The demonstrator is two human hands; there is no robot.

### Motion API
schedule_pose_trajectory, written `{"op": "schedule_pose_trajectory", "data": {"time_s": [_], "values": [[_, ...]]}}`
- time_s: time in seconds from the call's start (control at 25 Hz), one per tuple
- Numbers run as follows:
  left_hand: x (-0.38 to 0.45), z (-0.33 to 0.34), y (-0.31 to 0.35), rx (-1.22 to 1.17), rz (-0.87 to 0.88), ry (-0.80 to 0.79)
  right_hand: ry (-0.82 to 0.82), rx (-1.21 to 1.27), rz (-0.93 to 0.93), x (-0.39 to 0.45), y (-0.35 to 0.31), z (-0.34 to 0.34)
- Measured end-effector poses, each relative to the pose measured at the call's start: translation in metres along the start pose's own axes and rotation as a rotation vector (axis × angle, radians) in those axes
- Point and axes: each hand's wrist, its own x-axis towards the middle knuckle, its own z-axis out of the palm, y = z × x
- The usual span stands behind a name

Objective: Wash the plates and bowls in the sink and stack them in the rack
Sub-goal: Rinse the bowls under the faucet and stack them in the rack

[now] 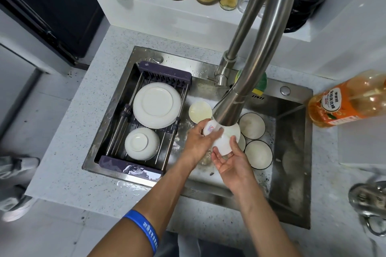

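Speckled white countertop (pixel 69 165) surrounds a steel sink (pixel 292 152). Its left side holds a dish rack (pixel 144 77) with an upturned plate (pixel 156 104) and bowl (pixel 141 143). Under the faucet (pixel 246 81), the left hand (pixel 197 142) and right hand (pixel 231 162) both grip a white bowl (pixel 224 140); black-rimmed bowls (pixel 258 154) sit beside.

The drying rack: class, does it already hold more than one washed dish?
Yes, the rack holds a white plate and an upturned white bowl, both lying upside down.
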Motion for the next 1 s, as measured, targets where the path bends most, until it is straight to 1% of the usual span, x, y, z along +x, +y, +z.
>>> {"op": "schedule_pose_trajectory", "data": {"time_s": [0.12,0.2,0.28,0.36,0.4,0.48,0.6,0.64,0.68,0.76,0.8,0.84,0.88,0.92,0.96,1.0], "values": [[-0.001,-0.007,-0.004,-0.027,0.032,0.051,-0.006,0.017,0.048,0.0,0.006,0.004],[-0.004,-0.017,-0.007,-0.004,0.086,0.065,0.007,0.087,0.072,-0.001,0.006,0.003],[-0.007,-0.02,-0.01,0.047,0.126,0.009,0.036,0.13,0.089,0.001,0.003,-0.004],[-0.01,-0.017,-0.013,0.021,0.081,-0.046,0.057,0.112,0.113,0.001,0.0,-0.011],[-0.011,-0.014,-0.013,-0.036,0.047,-0.058,0.057,0.091,0.128,0.002,0.0,-0.011],[-0.011,-0.011,-0.015,-0.144,-0.025,-0.004,0.055,0.038,0.161,0.005,0.003,-0.008],[-0.004,-0.018,-0.016,-0.352,-0.179,0.216,0.059,-0.133,0.179,0.012,0.006,-0.001],[-0.002,-0.023,-0.016,-0.472,-0.245,0.235,0.061,-0.197,0.184,0.015,0.006,0.0],[-0.001,-0.029,-0.014,-0.584,-0.288,0.203,0.062,-0.264,0.187,0.017,0.005,0.001],[-0.003,-0.036,-0.01,-0.702,-0.288,0.075,0.085,-0.437,0.157,0.023,0.004,0.003],[-0.005,-0.037,-0.009,-0.68,-0.254,0.022,0.108,-0.535,0.115,0.026,0.002,0.003],[-0.007,-0.035,-0.008,-0.591,-0.197,-0.014,0.125,-0.625,0.047,0.028,0.001,0.002],[-0.009,-0.033,-0.006,-0.429,-0.11,-0.047,0.118,-0.686,-0.056,0.029,-0.001,0.0],[-0.01,-0.032,-0.005,-0.195,0.002,-0.086,0.072,-0.711,-0.183,0.027,-0.004,-0.002],[-0.01,-0.033,-0.006,0.094,0.126,-0.135,-0.021,-0.748,-0.337,0.023,-0.008,-0.003],[-0.009,-0.036,-0.01,0.417,0.261,-0.182,-0.148,-0.885,-0.525,0.019,-0.012,-0.005]]}}
